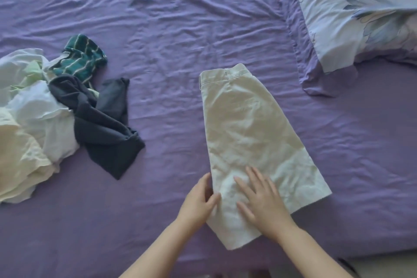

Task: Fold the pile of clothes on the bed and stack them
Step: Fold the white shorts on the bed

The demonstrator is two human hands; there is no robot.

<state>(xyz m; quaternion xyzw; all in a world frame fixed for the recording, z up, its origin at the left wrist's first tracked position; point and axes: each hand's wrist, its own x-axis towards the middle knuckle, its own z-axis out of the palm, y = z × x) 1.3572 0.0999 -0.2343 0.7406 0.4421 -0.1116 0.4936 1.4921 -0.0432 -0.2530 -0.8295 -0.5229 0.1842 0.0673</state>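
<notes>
We are seeing beige shorts (252, 133) lying folded lengthwise on the purple bed (171, 29), waistband far from us, with the right hand (262, 201) spread flat and pressing the near leg end while the left hand (199, 201) is pinching the fabric's left edge. Well apart to the left, the unfolded pile (29, 119) is sprawling, a dark grey garment (106, 128) and a green striped one (83, 61) trailing from it. A floral pillow (361, 13) is resting at the bed's far right.
</notes>
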